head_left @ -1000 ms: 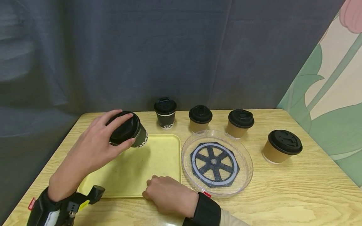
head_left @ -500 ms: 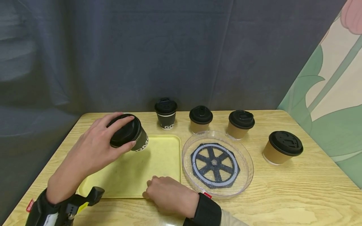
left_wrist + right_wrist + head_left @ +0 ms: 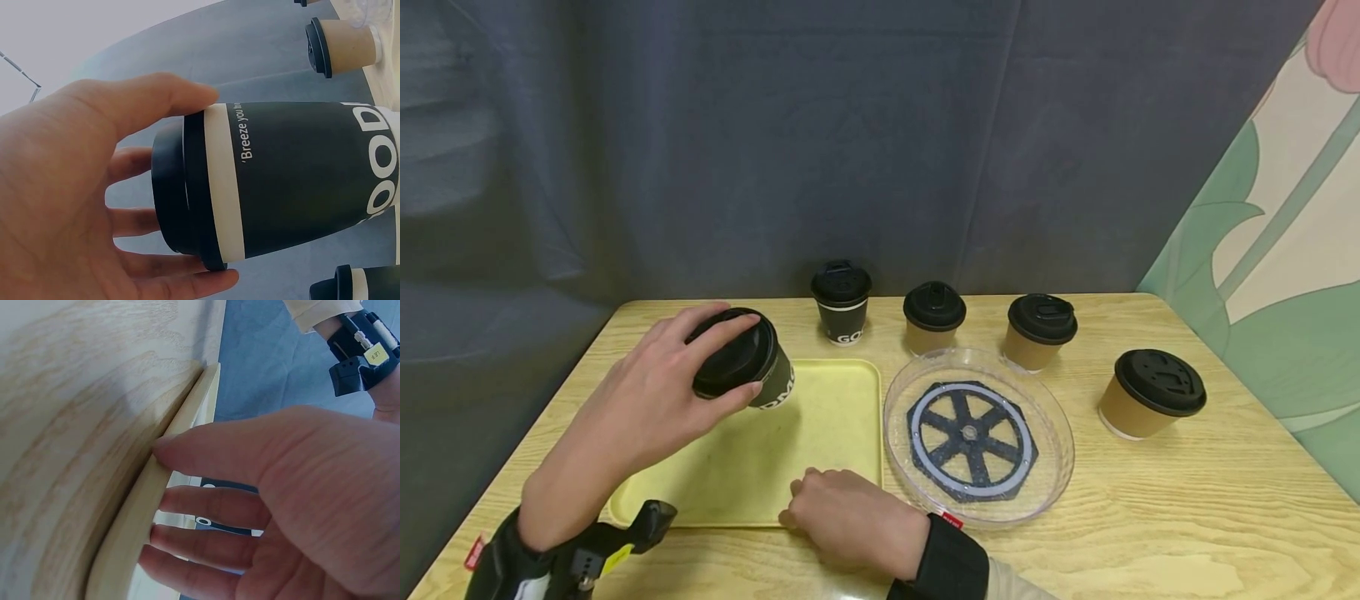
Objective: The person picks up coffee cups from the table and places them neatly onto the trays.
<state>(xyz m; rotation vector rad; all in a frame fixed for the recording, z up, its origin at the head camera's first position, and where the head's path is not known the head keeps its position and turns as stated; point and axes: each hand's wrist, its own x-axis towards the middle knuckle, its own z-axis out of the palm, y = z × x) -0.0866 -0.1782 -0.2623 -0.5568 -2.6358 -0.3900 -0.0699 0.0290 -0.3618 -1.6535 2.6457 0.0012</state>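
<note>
My left hand (image 3: 662, 387) grips a black paper coffee cup (image 3: 294, 178) by its black lid (image 3: 200, 187), thumb on one side and fingers on the other. In the head view the cup is over the far left part of the yellow tray (image 3: 820, 417), lid tilted toward me; whether its base touches the tray I cannot tell. My right hand (image 3: 853, 517) pinches the tray's near rim (image 3: 134, 506), with the thumb on the outer side and the fingers reaching over inside.
A smaller black cup (image 3: 842, 312) stands behind the tray. Several brown lidded cups, among them one at the right (image 3: 1138, 404), stand around a clear round dish (image 3: 1052, 454) with a dark spoked insert. A dark curtain (image 3: 880, 150) hangs behind the table (image 3: 1187, 517).
My left hand and the cup have sunk slightly toward the tray. The right hand stays at the tray's rim, and the other cups stay in place.
</note>
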